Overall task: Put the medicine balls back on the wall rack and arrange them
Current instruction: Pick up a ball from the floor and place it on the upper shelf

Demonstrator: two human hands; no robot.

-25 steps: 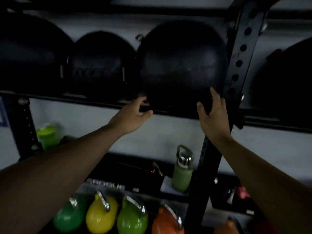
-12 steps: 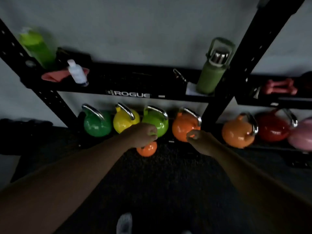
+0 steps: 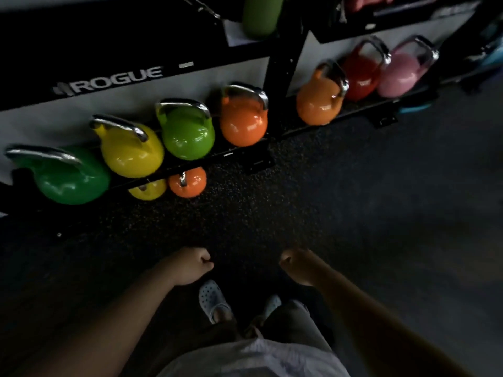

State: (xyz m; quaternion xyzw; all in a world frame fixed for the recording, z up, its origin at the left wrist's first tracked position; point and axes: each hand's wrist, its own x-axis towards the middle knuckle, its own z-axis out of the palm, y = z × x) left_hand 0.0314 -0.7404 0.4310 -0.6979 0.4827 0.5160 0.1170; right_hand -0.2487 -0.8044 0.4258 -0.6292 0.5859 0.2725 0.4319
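Two loose fists (image 3: 190, 268) (image 3: 298, 265) over speckled rubber floor (image 3: 353, 200)

Your lower rack row reads, from the left: dark green kettlebell (image 3: 72, 176), yellow kettlebell (image 3: 132, 152), lime kettlebell (image 3: 187, 134), two orange kettlebells (image 3: 243, 121) (image 3: 318, 103), red kettlebell (image 3: 360, 74), pink kettlebell (image 3: 400, 73). The black shelf beam (image 3: 109, 80) carries white ROGUE lettering. The floor (image 3: 299, 186) is black with fine pale speckles. Your clogs (image 3: 213, 300) are pale with perforations.

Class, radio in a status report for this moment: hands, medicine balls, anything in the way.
Left hand and right hand closed, empty. No medicine ball in view. Floor ahead bare; kettlebells along the rack's bottom shelf.
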